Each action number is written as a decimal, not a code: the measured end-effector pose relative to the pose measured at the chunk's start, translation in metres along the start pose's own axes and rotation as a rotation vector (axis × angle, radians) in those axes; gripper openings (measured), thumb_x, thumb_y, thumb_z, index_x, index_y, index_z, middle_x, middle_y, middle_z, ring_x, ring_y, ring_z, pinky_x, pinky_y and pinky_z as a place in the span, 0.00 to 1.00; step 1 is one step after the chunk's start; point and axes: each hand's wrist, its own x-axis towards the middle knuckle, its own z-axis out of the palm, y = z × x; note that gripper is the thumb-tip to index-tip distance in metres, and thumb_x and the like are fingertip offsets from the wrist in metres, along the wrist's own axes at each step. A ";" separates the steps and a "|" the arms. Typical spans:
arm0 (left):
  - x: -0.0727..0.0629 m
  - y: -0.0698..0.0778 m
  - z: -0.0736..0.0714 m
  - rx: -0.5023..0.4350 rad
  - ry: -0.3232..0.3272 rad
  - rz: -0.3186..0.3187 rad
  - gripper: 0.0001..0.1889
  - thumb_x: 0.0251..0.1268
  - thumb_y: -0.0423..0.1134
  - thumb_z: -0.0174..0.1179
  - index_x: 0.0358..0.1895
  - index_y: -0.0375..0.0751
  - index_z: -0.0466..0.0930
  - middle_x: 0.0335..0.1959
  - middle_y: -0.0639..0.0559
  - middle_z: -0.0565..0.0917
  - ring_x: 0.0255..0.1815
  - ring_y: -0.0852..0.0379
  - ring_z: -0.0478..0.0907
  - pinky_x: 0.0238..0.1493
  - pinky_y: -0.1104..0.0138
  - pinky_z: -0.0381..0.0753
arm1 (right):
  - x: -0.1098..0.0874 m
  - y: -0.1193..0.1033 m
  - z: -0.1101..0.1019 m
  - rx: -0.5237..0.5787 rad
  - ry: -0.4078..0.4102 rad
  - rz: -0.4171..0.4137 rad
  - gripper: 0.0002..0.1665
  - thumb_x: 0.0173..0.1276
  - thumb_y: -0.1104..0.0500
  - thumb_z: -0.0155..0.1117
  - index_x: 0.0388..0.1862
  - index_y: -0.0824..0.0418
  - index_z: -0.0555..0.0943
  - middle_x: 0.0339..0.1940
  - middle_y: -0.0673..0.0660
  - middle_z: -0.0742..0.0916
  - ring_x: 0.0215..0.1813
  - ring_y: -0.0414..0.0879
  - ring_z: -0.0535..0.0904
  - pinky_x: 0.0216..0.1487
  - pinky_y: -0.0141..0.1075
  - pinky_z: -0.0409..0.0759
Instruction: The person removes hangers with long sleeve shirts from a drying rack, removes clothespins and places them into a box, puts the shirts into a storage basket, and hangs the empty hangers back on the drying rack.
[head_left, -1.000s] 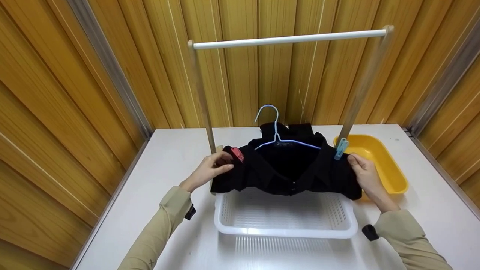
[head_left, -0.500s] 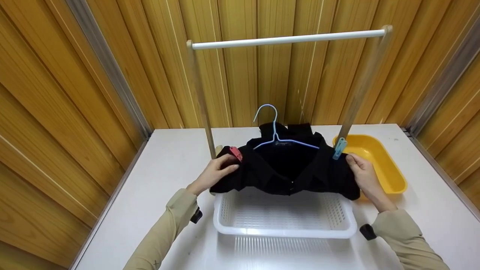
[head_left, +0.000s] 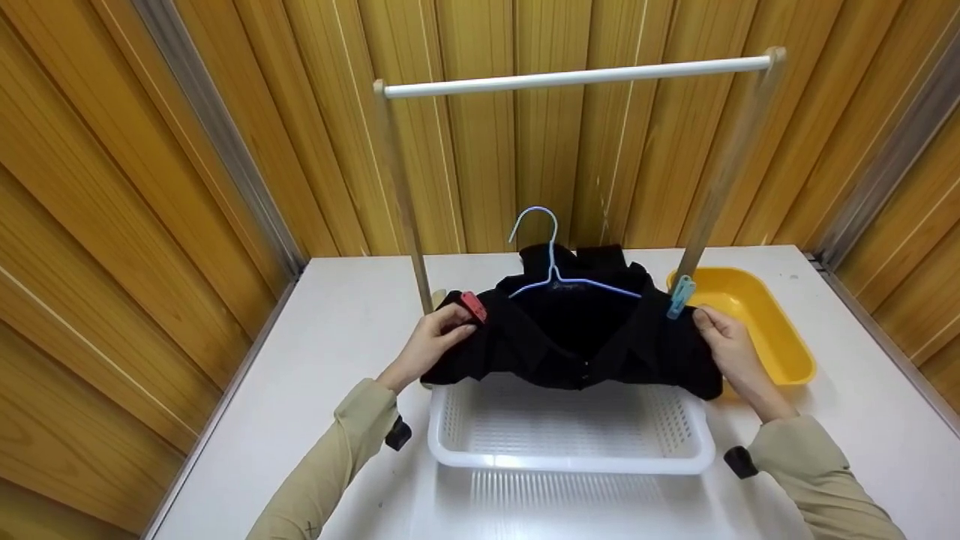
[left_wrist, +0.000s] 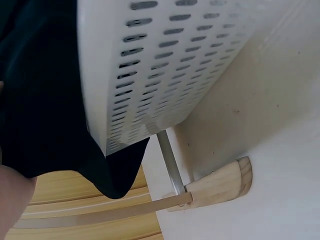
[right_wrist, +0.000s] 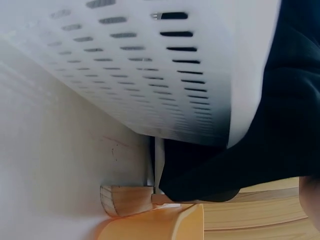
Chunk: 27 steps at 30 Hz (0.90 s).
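A black collared shirt (head_left: 525,345) lies over the back of a white perforated basket (head_left: 570,463), with a blue wire hanger (head_left: 553,259) inside its neck. A red clothespin (head_left: 473,307) is clipped at its left shoulder and a light-blue clothespin (head_left: 681,297) at its right shoulder. My left hand (head_left: 431,341) grips the cloth right beside the red clothespin, thumb in front. On the other side, my right hand (head_left: 731,352) pinches the shirt's right sleeve just outside the blue clothespin. Both wrist views show mainly dark cloth (left_wrist: 45,100) draped past the basket's rim.
Behind the basket rises a drying rack with a white top bar (head_left: 577,78) and wooden posts. Its wooden foot (left_wrist: 220,182) rests on the white table (head_left: 330,322). A yellow tray (head_left: 787,345) stands at the right, partly behind my right hand. Wood-patterned walls enclose the table.
My left hand has shifted right along the shirt's shoulder, closer to the red clothespin. The right hand keeps its hold, and shirt and hanger stay nearly where they were.
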 end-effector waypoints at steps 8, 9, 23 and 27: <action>0.000 -0.005 -0.001 -0.055 0.034 -0.006 0.06 0.59 0.24 0.55 0.36 0.22 0.72 0.33 0.39 0.78 0.35 0.54 0.73 0.40 0.68 0.70 | 0.006 0.026 -0.013 0.070 -0.104 0.099 0.19 0.73 0.58 0.45 0.33 0.76 0.71 0.27 0.48 0.77 0.33 0.38 0.70 0.36 0.27 0.67; 0.000 -0.006 -0.001 -0.063 0.040 -0.002 0.05 0.59 0.24 0.55 0.36 0.22 0.72 0.33 0.39 0.78 0.35 0.54 0.73 0.40 0.68 0.70 | 0.006 0.027 -0.014 0.066 -0.124 0.116 0.21 0.73 0.56 0.45 0.36 0.76 0.72 0.31 0.46 0.78 0.36 0.37 0.70 0.39 0.27 0.68; -0.005 -0.013 -0.005 -0.122 0.049 0.076 0.05 0.58 0.21 0.55 0.37 0.21 0.74 0.36 0.36 0.79 0.38 0.54 0.74 0.41 0.68 0.71 | 0.010 0.020 -0.020 0.030 -0.237 0.207 0.30 0.74 0.48 0.36 0.53 0.74 0.70 0.51 0.56 0.76 0.50 0.34 0.69 0.49 0.26 0.66; -0.006 -0.014 -0.004 -0.103 0.041 0.072 0.05 0.57 0.22 0.56 0.37 0.22 0.74 0.35 0.38 0.79 0.37 0.54 0.74 0.42 0.68 0.71 | 0.010 0.018 -0.021 0.067 -0.240 0.180 0.29 0.75 0.50 0.35 0.56 0.76 0.66 0.46 0.54 0.78 0.49 0.38 0.72 0.48 0.28 0.68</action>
